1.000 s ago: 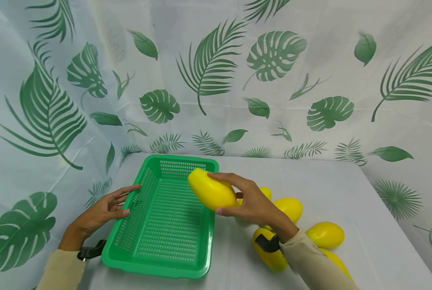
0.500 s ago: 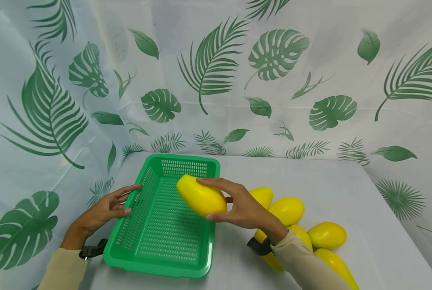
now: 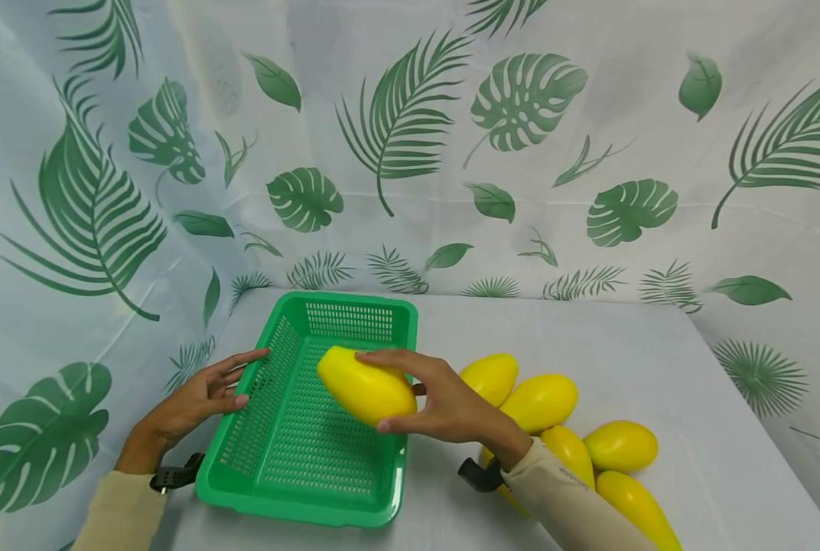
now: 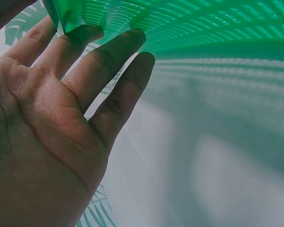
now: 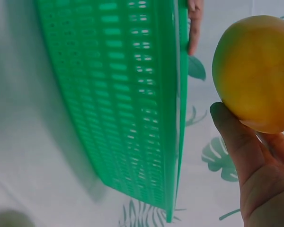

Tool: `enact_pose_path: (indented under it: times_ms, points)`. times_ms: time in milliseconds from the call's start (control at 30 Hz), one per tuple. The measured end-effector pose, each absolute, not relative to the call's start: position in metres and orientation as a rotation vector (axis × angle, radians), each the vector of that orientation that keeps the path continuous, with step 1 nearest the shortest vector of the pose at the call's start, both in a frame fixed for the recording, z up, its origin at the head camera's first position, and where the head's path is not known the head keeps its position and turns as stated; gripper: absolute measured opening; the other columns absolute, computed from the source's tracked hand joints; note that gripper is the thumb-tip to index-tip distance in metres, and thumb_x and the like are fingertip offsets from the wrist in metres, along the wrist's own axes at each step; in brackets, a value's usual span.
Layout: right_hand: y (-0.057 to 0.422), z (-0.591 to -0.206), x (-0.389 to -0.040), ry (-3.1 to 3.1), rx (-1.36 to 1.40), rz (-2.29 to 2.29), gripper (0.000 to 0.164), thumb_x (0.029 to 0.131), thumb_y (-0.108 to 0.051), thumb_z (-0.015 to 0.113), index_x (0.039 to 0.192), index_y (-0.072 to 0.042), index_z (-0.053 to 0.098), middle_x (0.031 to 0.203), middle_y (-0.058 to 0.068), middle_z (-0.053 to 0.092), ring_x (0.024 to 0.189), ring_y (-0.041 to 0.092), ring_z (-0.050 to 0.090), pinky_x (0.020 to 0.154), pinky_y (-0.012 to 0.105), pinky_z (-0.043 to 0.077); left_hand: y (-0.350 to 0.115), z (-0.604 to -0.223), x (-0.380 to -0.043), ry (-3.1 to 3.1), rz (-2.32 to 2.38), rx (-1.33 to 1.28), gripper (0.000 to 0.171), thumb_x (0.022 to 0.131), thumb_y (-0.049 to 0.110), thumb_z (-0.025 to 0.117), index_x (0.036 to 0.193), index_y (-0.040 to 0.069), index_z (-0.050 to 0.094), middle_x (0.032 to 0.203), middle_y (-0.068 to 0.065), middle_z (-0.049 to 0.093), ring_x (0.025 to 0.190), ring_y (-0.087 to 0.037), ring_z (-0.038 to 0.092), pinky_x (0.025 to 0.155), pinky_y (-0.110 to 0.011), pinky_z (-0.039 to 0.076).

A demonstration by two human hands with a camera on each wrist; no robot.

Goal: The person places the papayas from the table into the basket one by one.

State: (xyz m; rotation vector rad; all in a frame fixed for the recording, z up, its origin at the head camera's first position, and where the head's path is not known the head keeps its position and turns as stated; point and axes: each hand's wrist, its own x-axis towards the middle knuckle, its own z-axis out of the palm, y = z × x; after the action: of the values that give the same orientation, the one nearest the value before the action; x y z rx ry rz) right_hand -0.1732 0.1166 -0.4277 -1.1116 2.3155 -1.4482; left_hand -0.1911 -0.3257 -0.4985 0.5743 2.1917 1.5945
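Note:
A yellow mango is held in my right hand, above the green plastic basket. Fingers and thumb grip its right end, and its narrower end points left. In the right wrist view the mango has a greenish edge and appears beyond the basket's rim. My left hand holds the basket's left rim, thumb and forefinger over it. The left wrist view shows the other fingers against the outer wall. The basket's perforated floor is bare.
Several more mangoes lie on the white tabletop right of the basket, including one mango farther right and another near the front. My right forearm partly covers some. A leaf-printed sheet stands behind and at the left.
My right hand has carried the mango left and slightly down, from the basket's right rim to over its middle. The left hand and basket stay in place.

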Motion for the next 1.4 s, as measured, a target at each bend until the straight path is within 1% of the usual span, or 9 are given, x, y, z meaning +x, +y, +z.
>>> enact_pose_path:
  times_ms: [300, 367, 533, 600, 667, 967, 1067, 1267, 1400]
  points:
    - [0.108, -0.435, -0.174, 2.261, -1.149, -1.43, 0.081, 0.091, -0.029, 0.087, 0.16, -0.039, 0.047, 0.163, -0.016, 0.049, 0.145, 0.016, 0.051, 0.093, 0.035, 0.06, -0.325, -0.497, -0.192, 2.186, 1.597, 0.56, 0.071, 0.107, 0.004, 0.057, 0.17, 0.021, 0.028, 0.179, -0.014, 0.016, 0.158, -0.064, 0.004, 0.111, -0.081, 0.034]
    - [0.105, -0.437, -0.173, 2.256, -1.155, -1.415, 0.08, 0.091, -0.03, 0.087, 0.16, -0.039, 0.046, 0.162, -0.017, 0.049, 0.146, 0.015, 0.051, 0.098, 0.036, 0.059, -0.325, -0.497, -0.192, 2.186, 1.596, 0.557, 0.071, 0.107, 0.004, 0.057, 0.17, 0.021, 0.029, 0.179, -0.015, 0.016, 0.158, -0.064, 0.004, 0.111, -0.08, 0.036]
    - [0.099, -0.44, -0.173, 2.262, -1.186, -1.365, 0.081, 0.091, -0.033, 0.087, 0.16, -0.04, 0.045, 0.163, -0.018, 0.048, 0.152, 0.012, 0.046, 0.118, 0.042, 0.048, -0.324, -0.497, -0.192, 2.184, 1.594, 0.558, 0.071, 0.107, 0.004, 0.057, 0.17, 0.022, 0.029, 0.179, -0.015, 0.017, 0.158, -0.063, 0.009, 0.11, -0.07, 0.044]
    - [0.097, -0.442, -0.173, 2.255, -1.201, -1.353, 0.081, 0.091, -0.033, 0.087, 0.161, -0.039, 0.045, 0.163, -0.017, 0.048, 0.153, 0.012, 0.045, 0.123, 0.043, 0.043, -0.324, -0.497, -0.192, 2.179, 1.596, 0.56, 0.071, 0.107, 0.004, 0.057, 0.17, 0.022, 0.029, 0.178, -0.015, 0.018, 0.158, -0.061, 0.011, 0.109, -0.065, 0.046]
    - [0.095, -0.443, -0.173, 2.244, -1.217, -1.342, 0.082, 0.091, -0.033, 0.087, 0.161, -0.038, 0.045, 0.163, -0.017, 0.048, 0.153, 0.012, 0.045, 0.124, 0.044, 0.041, -0.324, -0.498, -0.192, 2.172, 1.6, 0.561, 0.071, 0.107, 0.004, 0.057, 0.17, 0.022, 0.029, 0.178, -0.014, 0.019, 0.158, -0.06, 0.013, 0.108, -0.063, 0.047]
    - [0.088, -0.45, -0.173, 2.237, -1.265, -1.272, 0.083, 0.091, -0.036, 0.087, 0.162, -0.039, 0.043, 0.163, -0.02, 0.047, 0.154, 0.011, 0.044, 0.127, 0.044, 0.037, -0.324, -0.499, -0.192, 2.175, 1.602, 0.56, 0.071, 0.107, 0.003, 0.057, 0.17, 0.022, 0.029, 0.178, -0.014, 0.019, 0.159, -0.06, 0.012, 0.109, -0.07, 0.045]
    - [0.087, -0.452, -0.174, 2.251, -1.287, -1.251, 0.084, 0.09, -0.038, 0.087, 0.162, -0.037, 0.044, 0.163, -0.019, 0.048, 0.154, 0.012, 0.044, 0.127, 0.044, 0.037, -0.325, -0.499, -0.193, 2.181, 1.598, 0.56, 0.071, 0.107, 0.004, 0.058, 0.17, 0.022, 0.029, 0.178, -0.014, 0.018, 0.159, -0.06, 0.011, 0.11, -0.07, 0.044]
    - [0.087, -0.456, -0.174, 2.269, -1.349, -1.21, 0.081, 0.092, -0.041, 0.085, 0.162, -0.033, 0.045, 0.162, -0.012, 0.052, 0.151, 0.014, 0.049, 0.125, 0.044, 0.041, -0.326, -0.498, -0.193, 2.192, 1.595, 0.567, 0.071, 0.107, 0.005, 0.059, 0.17, 0.021, 0.029, 0.179, -0.014, 0.015, 0.158, -0.063, 0.005, 0.112, -0.079, 0.036]
    - [0.086, -0.459, -0.174, 2.259, -1.37, -1.208, 0.082, 0.091, -0.041, 0.086, 0.162, -0.032, 0.047, 0.161, -0.012, 0.053, 0.149, 0.012, 0.051, 0.123, 0.043, 0.043, -0.326, -0.498, -0.192, 2.192, 1.591, 0.572, 0.071, 0.107, 0.005, 0.059, 0.17, 0.021, 0.029, 0.179, -0.013, 0.016, 0.158, -0.064, 0.005, 0.112, -0.076, 0.039]
